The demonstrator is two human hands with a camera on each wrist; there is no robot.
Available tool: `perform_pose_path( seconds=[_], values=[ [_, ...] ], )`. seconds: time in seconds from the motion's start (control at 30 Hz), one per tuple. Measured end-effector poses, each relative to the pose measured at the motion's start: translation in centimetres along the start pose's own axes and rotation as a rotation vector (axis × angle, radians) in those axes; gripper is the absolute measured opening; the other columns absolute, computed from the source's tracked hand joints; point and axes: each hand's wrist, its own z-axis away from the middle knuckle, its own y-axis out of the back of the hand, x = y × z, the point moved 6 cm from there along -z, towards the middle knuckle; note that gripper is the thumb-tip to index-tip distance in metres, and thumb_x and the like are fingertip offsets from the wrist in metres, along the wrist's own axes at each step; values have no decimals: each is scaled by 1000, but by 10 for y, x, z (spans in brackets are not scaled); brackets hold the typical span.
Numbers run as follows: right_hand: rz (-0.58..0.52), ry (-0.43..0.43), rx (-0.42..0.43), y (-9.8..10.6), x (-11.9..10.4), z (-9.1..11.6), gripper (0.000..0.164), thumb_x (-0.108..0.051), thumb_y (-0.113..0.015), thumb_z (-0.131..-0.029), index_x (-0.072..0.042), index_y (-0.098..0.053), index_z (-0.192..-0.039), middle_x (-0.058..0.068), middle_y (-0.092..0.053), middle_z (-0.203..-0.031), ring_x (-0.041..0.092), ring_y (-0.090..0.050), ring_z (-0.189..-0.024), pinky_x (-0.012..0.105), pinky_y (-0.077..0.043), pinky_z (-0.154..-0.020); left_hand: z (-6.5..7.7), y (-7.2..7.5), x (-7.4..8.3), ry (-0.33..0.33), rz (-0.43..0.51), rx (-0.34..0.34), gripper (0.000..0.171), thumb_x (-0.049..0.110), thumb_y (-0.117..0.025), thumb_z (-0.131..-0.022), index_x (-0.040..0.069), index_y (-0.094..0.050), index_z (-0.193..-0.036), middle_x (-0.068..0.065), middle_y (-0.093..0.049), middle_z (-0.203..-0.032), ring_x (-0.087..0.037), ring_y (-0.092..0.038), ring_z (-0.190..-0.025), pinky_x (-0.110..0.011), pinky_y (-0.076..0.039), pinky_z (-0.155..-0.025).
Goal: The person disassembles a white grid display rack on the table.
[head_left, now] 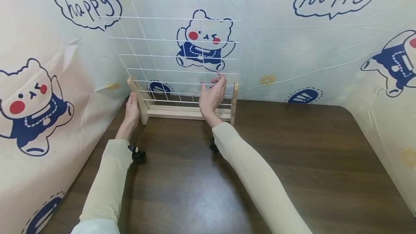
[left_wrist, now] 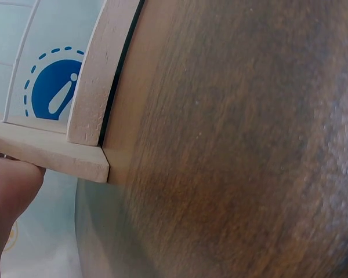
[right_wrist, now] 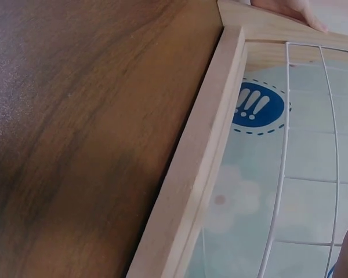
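Observation:
A white wire grid [head_left: 162, 39] stands upright in a pale wooden stand [head_left: 188, 113] at the back of the table. My left hand [head_left: 131, 109] rests against the outer face of the stand's left side piece [head_left: 139, 107], fingers pointing up along it. In the left wrist view that hand [left_wrist: 14, 185] lies just under the side piece. My right hand [head_left: 212, 96] holds the lower right of the grid, with fingers curled at the wires. Only a sliver of this hand shows in the right wrist view, beside the wires.
The stand's crossbar [right_wrist: 188, 168] runs low along the brown wooden table [head_left: 195, 176]. A printed cloth [head_left: 276, 46] with cartoon bears hangs behind and at both sides. Small black cameras [head_left: 138, 154] sit at the wrists.

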Motion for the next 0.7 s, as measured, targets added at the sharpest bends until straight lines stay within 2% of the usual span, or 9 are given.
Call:
perform_pose_path(
  seconds=[0.13, 0.43, 0.6, 0.7],
  values=[
    [-8, -2, -6, 1, -4, -2, 61, -8, -81, -78, -16, -47, -128, -1, -51, -97, 24, -58, -85, 29, -44, -71, 0, 0, -1, 1, 8, 7, 60, 40, -18, -105, 8, -11, -155, -20, -21, -155, -23, -25, -138, -27, -16, -114],
    [7, -16, -13, 2, -13, -6, 61, -10, -81, -78, -15, -47, -129, -2, -50, -97, 15, -53, -83, 28, -43, -70, -2, 0, -1, -16, 13, -5, 61, 40, -18, -105, 7, -10, -155, -19, -18, -157, -24, -21, -141, -27, -15, -114],
    [0, -27, -13, 3, -15, -7, 60, -9, -81, -78, -15, -48, -128, -2, -51, -97, 15, -53, -81, 27, -44, -70, -3, 0, -2, -23, 28, -6, 61, 40, -19, -105, 7, -11, -155, -20, -19, -156, -24, -22, -140, -27, -15, -114],
    [2, -38, -17, 3, -15, -7, 60, -8, -81, -78, -16, -48, -127, -2, -52, -97, 14, -52, -80, 27, -44, -71, -2, -1, -2, -26, 28, -15, 61, 40, -18, -105, 7, -9, -155, -19, -15, -158, -24, -18, -142, -26, -12, -115]
  ],
)
